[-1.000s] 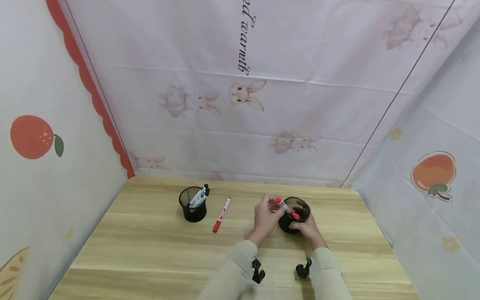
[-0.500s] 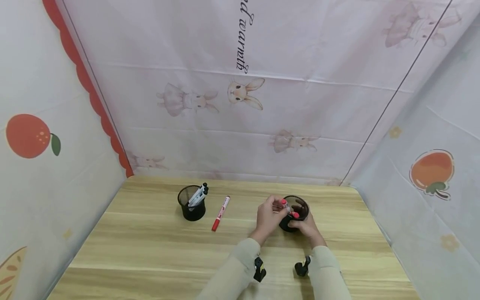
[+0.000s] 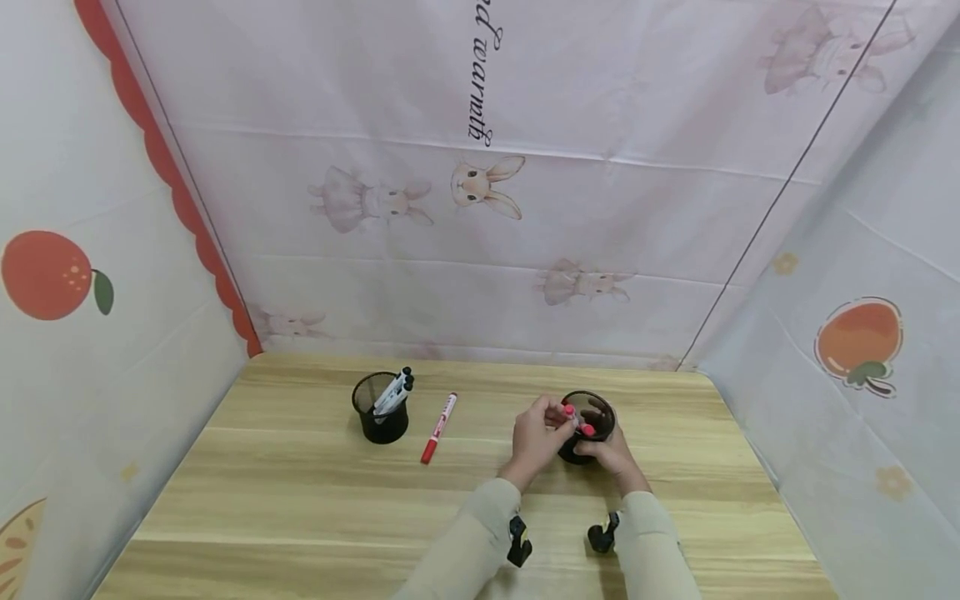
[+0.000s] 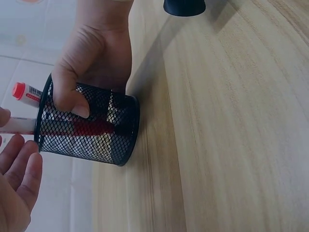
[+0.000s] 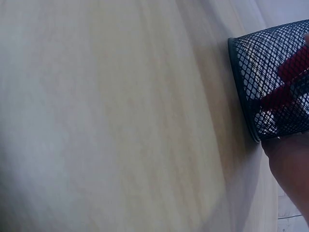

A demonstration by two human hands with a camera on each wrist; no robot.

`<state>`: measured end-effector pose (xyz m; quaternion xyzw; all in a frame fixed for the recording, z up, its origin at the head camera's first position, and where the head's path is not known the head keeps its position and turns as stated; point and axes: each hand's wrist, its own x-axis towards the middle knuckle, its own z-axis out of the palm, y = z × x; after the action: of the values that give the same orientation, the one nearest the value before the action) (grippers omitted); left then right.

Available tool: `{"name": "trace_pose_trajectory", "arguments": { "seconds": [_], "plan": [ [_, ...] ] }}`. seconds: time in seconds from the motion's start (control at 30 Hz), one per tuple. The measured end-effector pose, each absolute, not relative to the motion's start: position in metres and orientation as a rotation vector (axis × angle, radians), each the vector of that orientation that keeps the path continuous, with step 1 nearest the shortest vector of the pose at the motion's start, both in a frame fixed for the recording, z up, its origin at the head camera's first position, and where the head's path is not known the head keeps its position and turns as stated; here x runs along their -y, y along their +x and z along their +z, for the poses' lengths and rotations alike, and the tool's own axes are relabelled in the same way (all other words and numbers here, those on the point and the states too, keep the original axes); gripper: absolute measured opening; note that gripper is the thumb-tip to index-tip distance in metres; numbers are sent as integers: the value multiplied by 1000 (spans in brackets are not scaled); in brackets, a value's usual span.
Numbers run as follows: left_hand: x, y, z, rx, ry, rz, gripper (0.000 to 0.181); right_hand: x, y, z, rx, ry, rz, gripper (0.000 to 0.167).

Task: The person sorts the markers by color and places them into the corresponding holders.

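Note:
My right hand (image 3: 617, 457) grips a black mesh pen cup (image 4: 96, 145) at the right of the table, its thumb across the near side. My left hand (image 3: 532, 437) is at the cup's mouth and pinches a red-and-white marker (image 4: 19, 126). Most of that marker is inside the cup, and its red part shows through the mesh near the bottom. A second marker (image 4: 28, 94) stands in the same cup, its red end above the rim. In the right wrist view the cup (image 5: 270, 72) shows two red caps through the mesh.
Another black mesh cup (image 3: 384, 427) with black-and-white markers (image 3: 394, 396) stands at the left. Between the cups, a red-and-white marker (image 3: 439, 428) lies on the wooden table (image 3: 300, 500). Printed cloth walls (image 3: 420, 292) rise at the back and sides.
My left hand has moved slightly right, and the pinched marker has gone from slanting above the rim to mostly inside the cup. My right hand keeps its grip on the cup.

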<state>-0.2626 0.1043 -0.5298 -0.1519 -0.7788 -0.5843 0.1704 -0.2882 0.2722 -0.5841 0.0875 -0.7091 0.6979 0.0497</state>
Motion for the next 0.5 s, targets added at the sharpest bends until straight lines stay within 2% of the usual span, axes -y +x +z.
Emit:
{"name": "trace_pose_trajectory", "arguments": {
  "seconds": [0.5],
  "plan": [
    [-99,-259,-532,2193,-455,-1716,21,-274,-287,-583,2157,339,2096,88]
  ]
}}
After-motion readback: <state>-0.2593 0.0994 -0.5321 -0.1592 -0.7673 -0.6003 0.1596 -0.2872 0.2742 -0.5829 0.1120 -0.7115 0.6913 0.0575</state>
